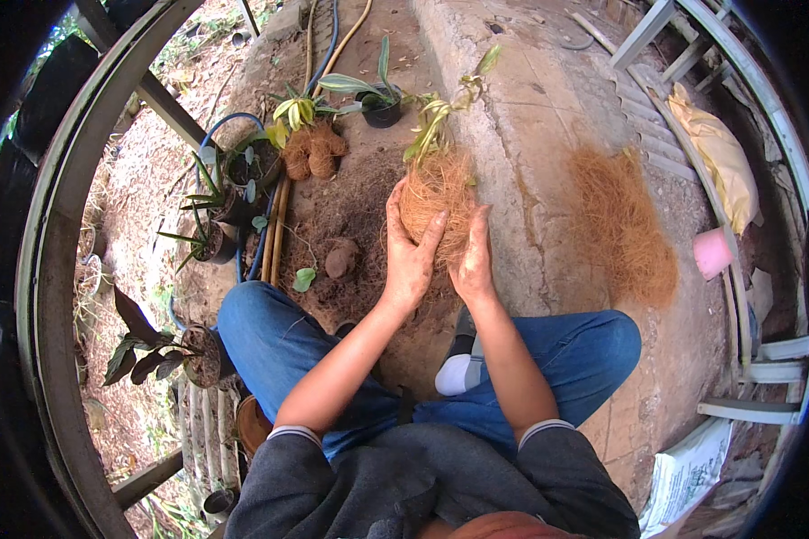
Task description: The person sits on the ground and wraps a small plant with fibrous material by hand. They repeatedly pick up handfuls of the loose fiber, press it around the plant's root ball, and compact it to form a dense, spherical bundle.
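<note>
Between my two hands is a ball of brown coconut fibre [436, 195] with a leafy plant [438, 121] rising from its far side. My left hand [410, 252] cups its left side, thumb across the near face. My right hand [472, 256] presses against its lower right side. Dark loose soil [371, 195] lies on the ground beyond and to the left, with a round brown soil ball [342, 259] on it. Several fibre-wrapped balls [315, 151] with leafy plants stand at the far left of the soil. A loose heap of coconut fibre [623, 226] lies to the right.
Potted plants [216, 244] line the left side beside a blue hose [259, 246] and tan pipes [280, 229]. A black pot [381, 108] with striped leaves stands ahead. At right are a pink pot [712, 252], a tan sack [714, 158] and a white printed bag [689, 475].
</note>
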The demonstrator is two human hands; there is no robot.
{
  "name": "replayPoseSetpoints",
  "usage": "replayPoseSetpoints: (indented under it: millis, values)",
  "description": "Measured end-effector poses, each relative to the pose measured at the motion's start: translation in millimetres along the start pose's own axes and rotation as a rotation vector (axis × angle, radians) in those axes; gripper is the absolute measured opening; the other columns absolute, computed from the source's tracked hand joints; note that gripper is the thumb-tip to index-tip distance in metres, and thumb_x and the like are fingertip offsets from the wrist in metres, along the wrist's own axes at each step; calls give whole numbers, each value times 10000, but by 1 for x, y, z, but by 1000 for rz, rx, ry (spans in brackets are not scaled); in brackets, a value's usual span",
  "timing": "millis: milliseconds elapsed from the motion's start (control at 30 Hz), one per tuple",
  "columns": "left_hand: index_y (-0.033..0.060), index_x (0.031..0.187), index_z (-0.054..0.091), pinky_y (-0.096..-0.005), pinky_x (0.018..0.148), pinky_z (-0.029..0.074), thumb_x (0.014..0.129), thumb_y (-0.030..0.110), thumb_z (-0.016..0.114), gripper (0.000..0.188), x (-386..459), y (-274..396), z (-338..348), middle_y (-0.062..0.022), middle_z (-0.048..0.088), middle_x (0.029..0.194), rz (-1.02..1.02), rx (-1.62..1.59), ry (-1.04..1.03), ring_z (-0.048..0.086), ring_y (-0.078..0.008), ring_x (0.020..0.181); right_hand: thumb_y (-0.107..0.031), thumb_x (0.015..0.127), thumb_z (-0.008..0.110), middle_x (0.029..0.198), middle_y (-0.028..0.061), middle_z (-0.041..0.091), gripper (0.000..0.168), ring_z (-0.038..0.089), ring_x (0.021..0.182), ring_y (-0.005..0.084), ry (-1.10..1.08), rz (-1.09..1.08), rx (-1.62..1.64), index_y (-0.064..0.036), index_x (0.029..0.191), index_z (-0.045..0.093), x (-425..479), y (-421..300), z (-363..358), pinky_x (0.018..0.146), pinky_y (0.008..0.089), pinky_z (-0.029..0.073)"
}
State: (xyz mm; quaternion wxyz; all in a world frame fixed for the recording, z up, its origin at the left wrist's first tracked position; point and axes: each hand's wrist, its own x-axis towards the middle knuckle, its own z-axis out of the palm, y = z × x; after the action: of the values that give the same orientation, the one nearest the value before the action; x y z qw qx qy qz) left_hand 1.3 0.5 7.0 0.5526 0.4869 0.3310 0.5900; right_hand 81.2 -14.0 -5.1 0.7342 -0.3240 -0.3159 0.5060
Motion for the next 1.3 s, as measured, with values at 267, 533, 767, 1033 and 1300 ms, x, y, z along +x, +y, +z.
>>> replayPoseSetpoints:
  millis: [267, 533, 767, 1033, 1300]
  values:
    - [21, 1262, 217, -341, 959, 343, 896, 245, 532, 532, -7, 3, 5, -195, 396, 1222, -63, 162, 90, 418, -228, 1124, -391, 927, 423, 1240, 141, 469, 519, 443, 1153, 235, -49, 1, -175, 9, 1257, 416, 12, -10, -7, 985, 348, 321]
    - [-9, 1265, 347, -393, 1005, 247, 872, 245, 528, 501, 1, -3, -8, -167, 384, 1244, 101, 621, 177, 358, -274, 1162, -348, 911, 459, 1177, 73, 512, 455, 506, 1074, 193, 119, 214, 372, -38, 1242, 426, 9, -9, -7, 920, 346, 416]
    - [-46, 1244, 398, -416, 1023, 282, 851, 222, 520, 492, -10, 8, 0, -223, 403, 1275, 326, 525, -85, 377, -363, 1208, -238, 888, 521, 1123, 114, 519, 415, 506, 1033, 188, 198, -69, -47, 27, 1197, 445, 6, -6, -6, 898, 332, 408]
    - [-23, 1251, 312, -351, 973, 358, 763, 130, 651, 613, -17, 16, 10, -186, 449, 1198, 46, 247, -7, 458, -230, 1124, -282, 867, 532, 1101, 133, 513, 439, 498, 983, 206, 191, -78, -203, 44, 1151, 457, -4, 6, -11, 852, 324, 399]
    - [-9, 1221, 343, -348, 935, 376, 799, 176, 631, 543, -8, 2, -2, -162, 473, 1125, 45, 256, -44, 466, -223, 1083, -295, 881, 513, 1045, 90, 543, 384, 515, 979, 170, 11, 105, 155, 9, 1116, 515, 10, 8, -13, 838, 310, 417]
